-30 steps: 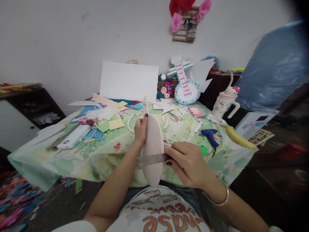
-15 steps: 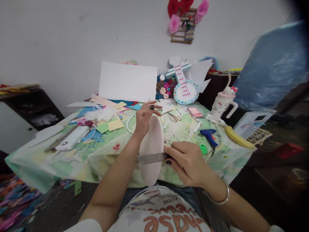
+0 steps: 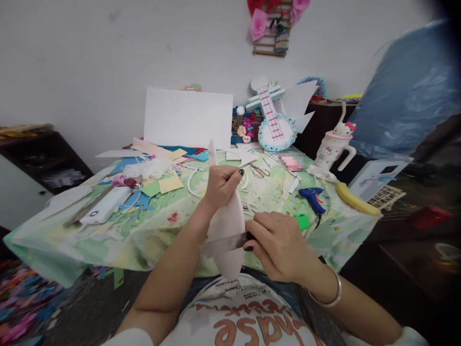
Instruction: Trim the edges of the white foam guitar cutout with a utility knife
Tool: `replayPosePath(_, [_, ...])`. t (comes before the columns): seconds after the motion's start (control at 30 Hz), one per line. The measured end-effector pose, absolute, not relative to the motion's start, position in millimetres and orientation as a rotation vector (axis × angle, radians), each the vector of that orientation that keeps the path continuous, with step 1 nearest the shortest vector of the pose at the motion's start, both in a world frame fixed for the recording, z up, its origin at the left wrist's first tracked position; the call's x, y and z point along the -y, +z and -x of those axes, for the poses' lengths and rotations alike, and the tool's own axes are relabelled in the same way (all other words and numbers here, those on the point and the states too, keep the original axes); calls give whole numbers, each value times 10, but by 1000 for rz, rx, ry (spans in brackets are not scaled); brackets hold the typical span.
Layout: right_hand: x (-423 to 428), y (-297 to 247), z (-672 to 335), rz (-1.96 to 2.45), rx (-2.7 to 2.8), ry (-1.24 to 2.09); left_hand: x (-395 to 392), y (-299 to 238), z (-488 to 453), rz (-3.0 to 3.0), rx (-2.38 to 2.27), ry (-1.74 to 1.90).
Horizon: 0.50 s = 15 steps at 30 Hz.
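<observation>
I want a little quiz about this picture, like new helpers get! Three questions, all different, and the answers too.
1. What does the right hand hold across the pale board?
2. True or false: in the picture, the banana lies to the right of the glue gun.
3. What colour is the glue gun? a) red b) blue c) yellow

Key: 1. a knife; 2. true; 3. b

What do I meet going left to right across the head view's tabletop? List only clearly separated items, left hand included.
White device, yellow paper square, left hand, scissors, blue glue gun, banana.
</observation>
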State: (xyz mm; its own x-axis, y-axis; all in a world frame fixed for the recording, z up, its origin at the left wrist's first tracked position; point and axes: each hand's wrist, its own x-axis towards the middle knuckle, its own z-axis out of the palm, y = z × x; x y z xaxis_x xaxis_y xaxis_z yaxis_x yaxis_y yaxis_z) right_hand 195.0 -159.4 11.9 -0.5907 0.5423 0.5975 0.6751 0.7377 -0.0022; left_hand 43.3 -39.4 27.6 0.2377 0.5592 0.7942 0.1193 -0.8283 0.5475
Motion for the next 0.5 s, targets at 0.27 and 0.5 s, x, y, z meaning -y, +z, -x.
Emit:
replayPosePath(0.27, [1586, 80, -1901, 903, 2328, -308, 427, 296, -375, -2175, -503, 1570])
replayPosePath(0.5, [1579, 53, -1930, 919, 2326, -299, 458, 292, -354, -2213, -367, 1574])
